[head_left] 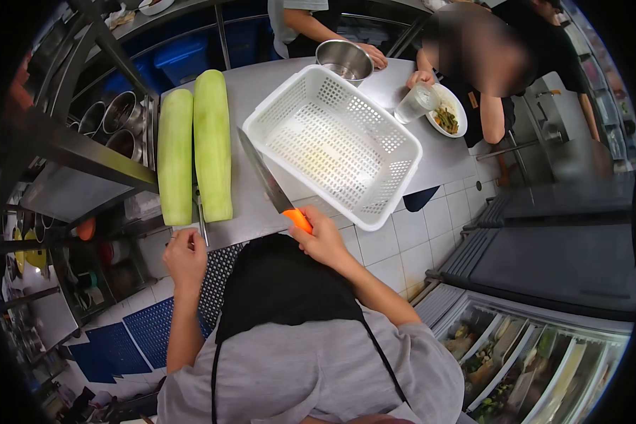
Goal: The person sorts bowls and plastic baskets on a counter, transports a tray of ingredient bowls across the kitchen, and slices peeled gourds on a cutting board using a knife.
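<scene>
My right hand [321, 240] is wrapped round the orange handle of a long kitchen knife [268, 178], its blade pointing away over the steel table, beside the basket. Two long, peeled, pale green gourds lie side by side at the left: a left gourd [175, 155] and a right gourd [213, 145]. My left hand [185, 258] is at the table's front edge, just below the near end of the left gourd. Its fingers are curled, and what they hold, if anything, is hidden. Close by, a thin metal tool [201, 219] sticks out between the gourds; its kind is unclear.
A white perforated basket [318, 141] stands across the steel table [251, 88]. Behind it are a steel pot [344, 62], a clear cup [417, 103] and a plate of food [446, 113]. Two people are at the far side. A metal rack [113, 159] borders the left.
</scene>
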Available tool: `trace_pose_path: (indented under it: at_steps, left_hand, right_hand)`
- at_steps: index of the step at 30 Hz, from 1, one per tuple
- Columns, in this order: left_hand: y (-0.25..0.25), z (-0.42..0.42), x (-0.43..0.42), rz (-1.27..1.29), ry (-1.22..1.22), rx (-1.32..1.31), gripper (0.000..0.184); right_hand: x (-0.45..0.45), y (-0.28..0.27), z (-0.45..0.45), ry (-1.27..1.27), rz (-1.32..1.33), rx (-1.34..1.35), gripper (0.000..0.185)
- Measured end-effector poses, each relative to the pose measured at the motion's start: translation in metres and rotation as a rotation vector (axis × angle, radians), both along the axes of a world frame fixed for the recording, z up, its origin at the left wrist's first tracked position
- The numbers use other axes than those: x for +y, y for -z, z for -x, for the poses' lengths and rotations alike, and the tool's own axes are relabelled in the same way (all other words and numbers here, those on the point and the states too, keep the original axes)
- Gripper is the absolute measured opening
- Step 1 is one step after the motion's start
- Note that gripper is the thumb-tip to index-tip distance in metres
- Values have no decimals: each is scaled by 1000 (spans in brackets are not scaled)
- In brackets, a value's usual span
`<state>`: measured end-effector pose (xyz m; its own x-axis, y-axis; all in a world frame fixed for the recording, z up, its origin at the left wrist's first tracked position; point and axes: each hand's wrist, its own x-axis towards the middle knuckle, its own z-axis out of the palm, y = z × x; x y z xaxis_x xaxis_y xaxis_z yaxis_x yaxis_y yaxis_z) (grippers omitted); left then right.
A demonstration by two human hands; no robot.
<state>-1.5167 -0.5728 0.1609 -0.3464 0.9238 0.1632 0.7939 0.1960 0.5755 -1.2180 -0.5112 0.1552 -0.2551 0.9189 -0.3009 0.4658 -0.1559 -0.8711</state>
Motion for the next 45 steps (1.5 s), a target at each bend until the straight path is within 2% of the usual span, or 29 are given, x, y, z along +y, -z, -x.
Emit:
trace_pose_path:
  at_steps: [3,4,8,10,12,13,19,20,22,24,27,28,31,34,38,41,42,45]
  left_hand:
    - [16,-8,-10,101,41,87,21]
    - [17,-13,-11,200,20,29,30]
    - [38,-23,-4,103,16,85,39]
    - [54,-13,-4,81,-2,50,42]
    - [59,-14,-4,67,-48,18,34]
    - [42,-15,-1,125,-40,-74,32]
    - [2,-8,-10,268,-125,-215,30]
    - [-2,-7,-13,295,-127,-213,29]
    - [-7,-5,-22,171,-99,-142,25]
    - [-12,0,-30,55,-83,-88,21]
    - [-32,10,-32,31,-96,-95,19]
    - [-35,15,-33,3,-65,-108,18]
    - [-51,29,-36,-42,-46,-166,17]
    - [-74,35,-40,51,-169,-269,16]
    - [-19,57,-66,-146,-266,-683,12]
    - [-11,74,-98,-75,-480,-1388,12]
    - [2,81,-112,-161,-454,-1423,13]
    - [25,100,-152,-573,-680,-1675,20]
  right_hand:
    - [6,5,13,-14,23,-14,40]
    - [8,6,17,-14,13,-25,40]
    - [15,1,31,-11,-27,-40,40]
    - [24,43,30,-5,-79,-100,34]
    - [25,46,41,8,40,7,32]
    - [28,29,48,53,177,114,32]
    - [35,41,75,133,196,230,34]
    - [38,53,74,82,120,153,37]
    - [44,75,73,-26,-35,7,43]
    - [42,57,83,-16,-116,-132,49]
    - [43,32,94,-35,-187,-269,57]
    - [41,31,97,-54,-198,-301,60]
    - [47,53,91,-213,-465,-398,65]
    - [51,41,92,-283,-353,-463,70]
    - [48,27,85,-376,-398,-329,74]
    - [48,26,79,-416,-410,-327,75]
    - [46,26,75,-447,-437,-301,75]
    - [46,21,75,-502,-457,-265,74]
